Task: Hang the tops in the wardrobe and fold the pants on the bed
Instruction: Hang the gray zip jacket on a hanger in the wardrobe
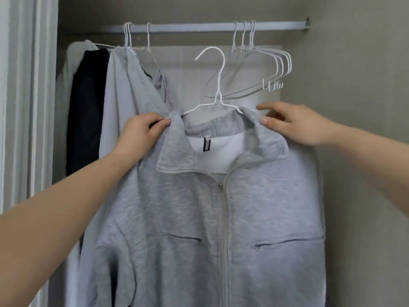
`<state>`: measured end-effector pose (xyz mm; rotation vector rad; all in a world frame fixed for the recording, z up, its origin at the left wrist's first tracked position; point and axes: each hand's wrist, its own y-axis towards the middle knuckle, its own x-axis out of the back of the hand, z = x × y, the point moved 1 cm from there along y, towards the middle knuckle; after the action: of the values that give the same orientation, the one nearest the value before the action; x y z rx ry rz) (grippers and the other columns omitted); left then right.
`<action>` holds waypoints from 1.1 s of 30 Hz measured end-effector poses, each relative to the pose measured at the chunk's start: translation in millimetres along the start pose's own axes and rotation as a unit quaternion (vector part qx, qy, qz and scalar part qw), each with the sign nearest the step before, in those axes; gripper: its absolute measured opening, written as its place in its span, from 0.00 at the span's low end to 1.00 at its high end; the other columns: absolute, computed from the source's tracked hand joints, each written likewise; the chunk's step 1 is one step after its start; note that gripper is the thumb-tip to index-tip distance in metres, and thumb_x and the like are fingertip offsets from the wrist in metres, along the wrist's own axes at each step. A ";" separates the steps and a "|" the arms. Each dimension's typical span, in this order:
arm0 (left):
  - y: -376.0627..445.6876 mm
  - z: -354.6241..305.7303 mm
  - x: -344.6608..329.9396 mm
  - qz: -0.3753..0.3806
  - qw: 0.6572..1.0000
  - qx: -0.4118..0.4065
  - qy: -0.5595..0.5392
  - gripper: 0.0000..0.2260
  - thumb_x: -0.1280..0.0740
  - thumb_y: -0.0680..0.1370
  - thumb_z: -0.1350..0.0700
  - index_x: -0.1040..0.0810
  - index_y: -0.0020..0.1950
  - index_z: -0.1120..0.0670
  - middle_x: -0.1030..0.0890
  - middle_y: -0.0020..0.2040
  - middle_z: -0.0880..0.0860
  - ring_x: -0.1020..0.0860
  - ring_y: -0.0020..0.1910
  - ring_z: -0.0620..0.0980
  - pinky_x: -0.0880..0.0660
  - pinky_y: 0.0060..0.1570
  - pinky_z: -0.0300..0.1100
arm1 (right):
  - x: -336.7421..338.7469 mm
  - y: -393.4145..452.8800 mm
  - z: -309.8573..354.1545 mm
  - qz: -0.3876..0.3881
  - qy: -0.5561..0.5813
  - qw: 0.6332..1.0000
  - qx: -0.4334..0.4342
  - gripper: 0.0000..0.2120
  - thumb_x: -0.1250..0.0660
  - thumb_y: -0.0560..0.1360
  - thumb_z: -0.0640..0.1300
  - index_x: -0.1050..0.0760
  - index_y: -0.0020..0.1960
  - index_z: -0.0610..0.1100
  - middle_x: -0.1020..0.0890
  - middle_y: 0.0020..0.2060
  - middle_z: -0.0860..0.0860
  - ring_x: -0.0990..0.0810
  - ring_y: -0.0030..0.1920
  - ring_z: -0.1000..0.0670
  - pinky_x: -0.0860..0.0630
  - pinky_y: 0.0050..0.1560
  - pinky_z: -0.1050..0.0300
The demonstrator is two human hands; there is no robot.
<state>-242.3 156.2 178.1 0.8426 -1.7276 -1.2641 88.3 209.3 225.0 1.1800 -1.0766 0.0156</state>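
Head view: grey zip jacket (199,218) pinched at collar between left hand (137,134) and right hand (296,125).

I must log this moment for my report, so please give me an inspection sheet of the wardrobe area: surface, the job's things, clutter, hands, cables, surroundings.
Surface: no table or bed in view; the work happens at the wardrobe rail.
Job's things: grey zip jacket sits on a white wire hanger; its hook is below the rail, not yet hung.
Clutter: a bunch of empty hangers on the rail at right; a grey top and a dark garment hang at left.
Hands: left hand pinches the collar's left side; right hand pinches its right side.
Cables: nothing seen.
Surroundings: beige wardrobe wall at right, pale door frame at left.
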 end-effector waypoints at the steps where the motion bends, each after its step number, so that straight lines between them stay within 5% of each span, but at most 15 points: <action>1: 2.5 -2.3 -4.2 0.007 1.000 -0.005 -0.008 0.09 0.35 0.79 0.56 0.18 0.46 0.59 0.21 0.38 0.47 0.26 0.38 0.40 0.33 0.38 0.32 | -0.6 0.2 0.8 0.031 -0.006 1.000 -0.002 0.14 0.41 0.77 0.56 0.25 0.58 0.51 0.20 0.48 0.53 0.24 0.48 0.52 0.32 0.50 0.59; 4: 9.7 -5.7 -18.7 0.032 0.999 0.009 -0.010 0.08 0.35 0.79 0.55 0.18 0.45 0.57 0.22 0.36 0.44 0.26 0.37 0.40 0.35 0.35 0.25 | -1.3 1.6 1.8 0.044 0.027 0.999 -0.017 0.14 0.39 0.77 0.57 0.26 0.39 0.50 0.22 0.34 0.55 0.25 0.37 0.54 0.31 0.38 0.60; 7: 19.9 -4.9 -38.3 0.053 0.995 0.078 -0.039 0.08 0.35 0.79 0.52 0.18 0.50 0.54 0.20 0.43 0.47 0.24 0.43 0.44 0.32 0.39 0.30 | 2.8 10.4 5.3 -0.021 0.058 0.996 -0.057 0.14 0.35 0.75 0.55 0.26 0.34 0.50 0.24 0.31 0.59 0.27 0.33 0.60 0.32 0.35 0.67; 10: 31.1 -12.4 -54.2 0.048 0.976 0.173 -0.121 0.10 0.35 0.79 0.56 0.22 0.58 0.58 0.20 0.51 0.52 0.25 0.49 0.46 0.29 0.51 0.32 | 11.4 27.1 13.6 -0.047 0.062 0.990 -0.118 0.13 0.31 0.74 0.53 0.25 0.33 0.49 0.24 0.31 0.54 0.27 0.32 0.56 0.32 0.34 0.62; 14: 35.7 -19.8 -61.5 0.040 0.922 0.245 -0.297 0.14 0.41 0.82 0.60 0.27 0.65 0.64 0.23 0.53 0.58 0.26 0.54 0.51 0.30 0.61 0.45 | 22.1 44.1 26.2 -0.024 0.293 0.933 -0.208 0.05 0.31 0.74 0.44 0.20 0.46 0.43 0.18 0.42 0.47 0.20 0.44 0.49 0.22 0.49 0.56; 17: 29.7 -24.4 -66.2 0.035 0.857 0.344 -0.383 0.10 0.40 0.81 0.55 0.21 0.48 0.57 0.22 0.34 0.49 0.26 0.37 0.49 0.27 0.47 0.45 | 21.4 56.6 40.0 0.006 0.465 0.854 -0.233 0.04 0.35 0.76 0.38 0.24 0.44 0.39 0.19 0.38 0.46 0.21 0.38 0.49 0.22 0.43 0.54; 19: 28.5 -25.7 -68.1 0.040 0.824 0.362 -0.434 0.13 0.42 0.82 0.50 0.21 0.47 0.54 0.23 0.33 0.47 0.26 0.36 0.45 0.27 0.45 0.44 | 19.3 67.4 49.0 -0.004 0.469 0.853 -0.228 0.06 0.36 0.78 0.41 0.24 0.44 0.39 0.21 0.40 0.46 0.22 0.39 0.49 0.23 0.42 0.56; 21: 30.8 -28.0 -64.8 0.031 0.804 0.356 -0.474 0.13 0.46 0.83 0.45 0.24 0.55 0.48 0.19 0.45 0.46 0.22 0.48 0.44 0.27 0.50 0.46 | 18.1 81.1 54.4 -0.049 0.380 0.898 -0.216 0.13 0.36 0.78 0.47 0.23 0.54 0.38 0.21 0.51 0.46 0.21 0.51 0.47 0.25 0.49 0.58; 23: 36.4 -31.9 -57.0 0.013 0.803 0.353 -0.480 0.16 0.45 0.81 0.42 0.28 0.64 0.47 0.21 0.53 0.47 0.24 0.56 0.46 0.27 0.54 0.49 | 13.9 96.5 58.3 -0.097 0.368 0.902 -0.205 0.19 0.34 0.77 0.50 0.25 0.62 0.38 0.23 0.60 0.45 0.24 0.59 0.46 0.31 0.47 0.62; 26: 42.8 -40.8 -44.0 0.020 0.825 0.336 -0.454 0.18 0.42 0.80 0.41 0.30 0.67 0.45 0.26 0.64 0.48 0.27 0.64 0.49 0.27 0.58 0.52 | 0.4 119.4 63.5 -0.121 0.403 0.887 -0.191 0.18 0.32 0.75 0.47 0.24 0.59 0.36 0.21 0.58 0.43 0.22 0.56 0.46 0.35 0.36 0.65; 30: 53.0 -50.5 -29.8 0.044 0.842 0.303 -0.443 0.10 0.40 0.79 0.42 0.25 0.57 0.42 0.21 0.57 0.44 0.24 0.57 0.44 0.27 0.57 0.48 | -20.1 151.7 74.9 -0.137 0.446 0.871 -0.153 0.09 0.32 0.75 0.45 0.21 0.50 0.39 0.19 0.49 0.41 0.22 0.49 0.45 0.31 0.44 0.60; 33: 66.5 -48.5 -21.8 0.056 0.869 0.265 -0.415 0.23 0.36 0.77 0.44 0.35 0.71 0.42 0.24 0.61 0.42 0.24 0.55 0.42 0.26 0.59 0.51 | -28.5 185.7 87.3 -0.144 0.449 0.873 -0.124 0.06 0.33 0.75 0.43 0.21 0.49 0.42 0.22 0.43 0.44 0.24 0.45 0.47 0.30 0.46 0.57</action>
<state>-192.5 173.1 245.0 0.4745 -2.8617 -1.1560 -81.8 240.1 339.1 0.9171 -0.0691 0.1735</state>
